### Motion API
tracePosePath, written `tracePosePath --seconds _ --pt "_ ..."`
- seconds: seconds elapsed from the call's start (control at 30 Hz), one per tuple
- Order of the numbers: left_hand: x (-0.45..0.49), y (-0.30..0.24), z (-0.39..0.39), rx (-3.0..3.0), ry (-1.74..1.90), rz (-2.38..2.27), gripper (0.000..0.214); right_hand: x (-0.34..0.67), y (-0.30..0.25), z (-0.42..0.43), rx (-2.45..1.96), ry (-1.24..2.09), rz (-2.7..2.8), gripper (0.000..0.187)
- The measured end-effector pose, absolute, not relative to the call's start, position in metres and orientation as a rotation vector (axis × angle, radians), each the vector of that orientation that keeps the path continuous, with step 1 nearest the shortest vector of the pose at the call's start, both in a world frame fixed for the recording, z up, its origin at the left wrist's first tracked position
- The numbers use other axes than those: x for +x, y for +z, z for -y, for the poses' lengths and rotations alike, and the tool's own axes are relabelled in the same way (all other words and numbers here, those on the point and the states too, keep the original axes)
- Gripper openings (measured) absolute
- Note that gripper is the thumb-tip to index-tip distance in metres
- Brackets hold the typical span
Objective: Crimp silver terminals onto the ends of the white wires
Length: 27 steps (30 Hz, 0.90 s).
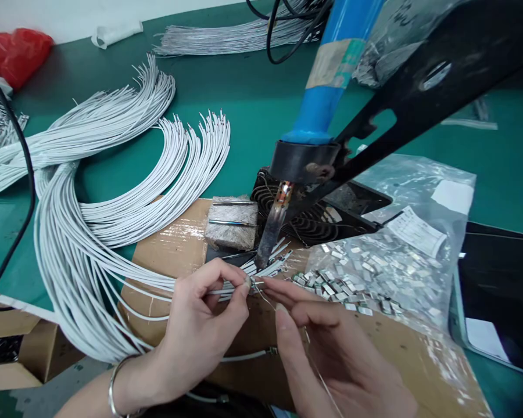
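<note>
My left hand point(209, 325) is closed in a pinch on a small metal connector point(253, 283), mostly hidden by the fingertips. Thin solder wire point(322, 380) runs through my right hand point(335, 348), which is closed on it with thumb and fingers; the wire's end reaches the left fingertips. Just above them is the dark tip of a soldering iron point(271, 232) with a blue handle point(320, 104), fixed in a black metal holder point(401, 110). White cables point(143, 276) pass behind my left hand, their ends under the iron tip.
Loose metal connectors point(331, 287) lie right of the iron, by a clear plastic bag point(401, 273) of more. Behind are a grey block point(232, 226) and a black fan point(318, 223). Cable bundles point(70, 261) fill the left; a dark-screened device point(497, 290) lies right.
</note>
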<state>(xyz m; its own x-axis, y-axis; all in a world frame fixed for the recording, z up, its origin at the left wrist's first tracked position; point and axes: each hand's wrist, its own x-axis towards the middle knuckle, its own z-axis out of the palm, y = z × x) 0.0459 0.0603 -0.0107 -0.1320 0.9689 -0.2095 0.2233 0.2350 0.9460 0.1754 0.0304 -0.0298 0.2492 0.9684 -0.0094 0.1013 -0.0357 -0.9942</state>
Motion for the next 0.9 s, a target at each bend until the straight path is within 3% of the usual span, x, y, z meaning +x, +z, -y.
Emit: tracePosePath --seconds 0.9 --pt "0.053 -0.012 -0.068 1.146 1.048 -1.597 0.011 0.181 -0.038 -0.043 -1.322 1.01 1.05 0.016"
